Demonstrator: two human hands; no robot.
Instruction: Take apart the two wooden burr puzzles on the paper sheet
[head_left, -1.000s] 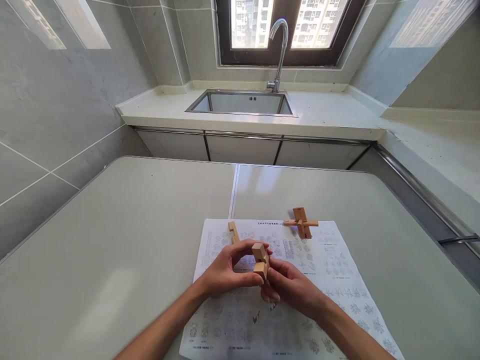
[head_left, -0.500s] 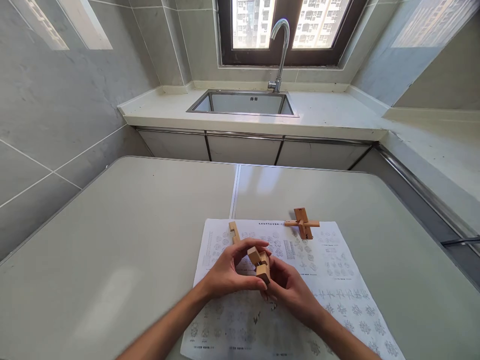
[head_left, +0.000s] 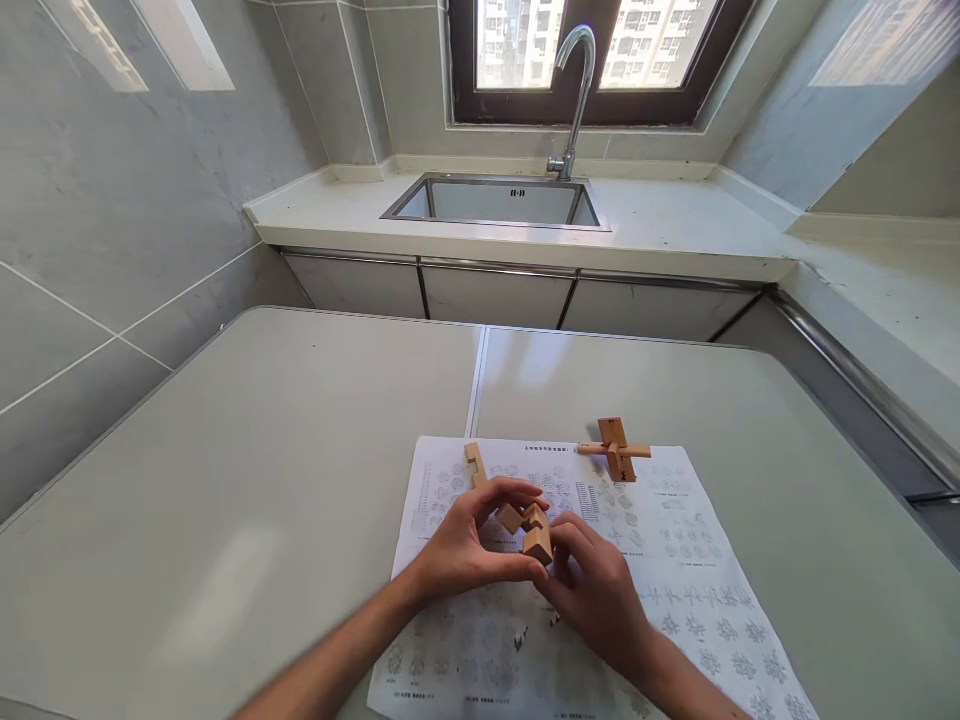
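Observation:
Between my two hands are wooden puzzle pieces (head_left: 537, 543), light brown blocks with notches, fitted or held together above the sheet. My left hand (head_left: 480, 535) curves around them, thumb below and fingers above, closed on their left side. From the right, my right hand (head_left: 592, 580) pinches them with thumb and fingers. How far the blocks interlock is hidden by the fingers. Just beyond my left hand lies a loose notched wooden piece (head_left: 475, 464) on the printed sheet (head_left: 450, 640), which is covered with small diagrams.
A cross-shaped wooden assembly (head_left: 614, 450) rests at the sheet's far edge. The pale table (head_left: 187, 480) has a seam down its middle. Beyond it are a counter (head_left: 675, 215), a sink (head_left: 495, 205) and a faucet (head_left: 576, 90). Tiled walls stand on both sides.
The view has shifted slightly. The wooden pieces are turned a little in my hands, and my right hand's fingers have shifted along their right side.

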